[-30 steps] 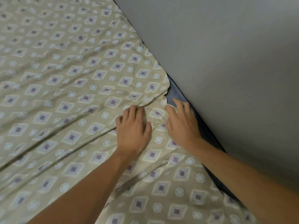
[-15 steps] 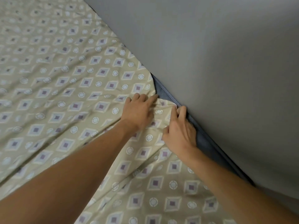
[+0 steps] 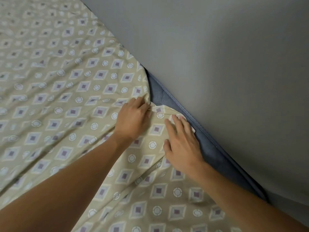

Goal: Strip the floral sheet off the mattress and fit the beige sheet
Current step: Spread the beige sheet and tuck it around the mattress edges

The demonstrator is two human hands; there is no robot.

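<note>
The beige sheet [image 3: 63, 101], printed with diamonds and circles, covers most of the mattress. Along the wall its edge is pulled back, baring a strip of blue mattress [image 3: 160, 96] with piped seam. My left hand [image 3: 133, 119] has its fingers curled into a bunched fold of the sheet's edge. My right hand [image 3: 182, 143] lies flat on the sheet just beside the bare strip, fingers straight, fingertips at the sheet's edge. No floral sheet is in view.
A plain grey wall [image 3: 225, 64] runs diagonally along the mattress's far side, tight against the blue edge. The sheet lies in loose wrinkles toward the left and bottom.
My left hand has gone from lying flat to gripping a fold at the sheet's edge. My right hand has slid back a little along the edge. More blue mattress shows.
</note>
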